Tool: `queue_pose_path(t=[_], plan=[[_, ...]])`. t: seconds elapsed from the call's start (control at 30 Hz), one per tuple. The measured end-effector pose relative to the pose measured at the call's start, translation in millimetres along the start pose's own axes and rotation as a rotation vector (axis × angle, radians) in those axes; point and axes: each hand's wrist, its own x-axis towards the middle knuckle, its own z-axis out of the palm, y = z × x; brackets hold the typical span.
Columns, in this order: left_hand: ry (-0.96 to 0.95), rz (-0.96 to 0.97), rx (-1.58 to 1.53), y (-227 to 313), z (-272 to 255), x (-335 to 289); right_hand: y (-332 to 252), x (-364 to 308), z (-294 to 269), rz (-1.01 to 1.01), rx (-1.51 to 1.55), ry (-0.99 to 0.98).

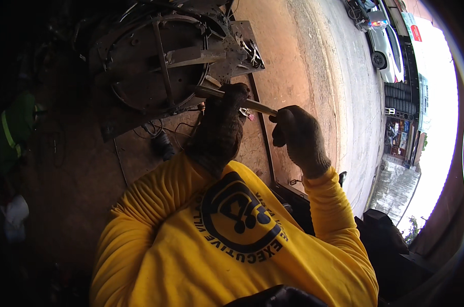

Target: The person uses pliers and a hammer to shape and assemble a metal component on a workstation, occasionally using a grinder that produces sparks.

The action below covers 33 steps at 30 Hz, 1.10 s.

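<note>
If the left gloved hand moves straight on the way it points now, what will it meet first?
The left hand, gripping a metal bar, points up and left toward the round metal frame. It would probably meet the frame's near rim first, though depth is hard to judge here.

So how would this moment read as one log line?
left hand: gripping metal bar | right hand: holding bar's end | bar reaches round metal frame

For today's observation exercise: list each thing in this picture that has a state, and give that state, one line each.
left hand: gloved, closed around the metal bar
right hand: gloved, gripping the bar's near end
metal bar: held in both hands, slanting toward the round frame
round metal frame: lying flat
car: parked
</note>
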Motion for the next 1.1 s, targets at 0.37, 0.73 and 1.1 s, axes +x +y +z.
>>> queue_pose_path(t=[0.37,0.73,1.1], plan=[[-0.092,-0.033,0.250,-4.8,-17.5,-1.4,-24.2,-5.7,-8.5,-0.525,-0.785,-0.023],[-0.025,-0.211,-0.066,0.4,-8.1,3.2,6.6,16.2,-20.0,0.172,0.125,-0.360],[-0.022,-0.419,-0.314,22.6,3.5,8.6,29.1,65.6,0.2,0.227,0.131,-0.818]])
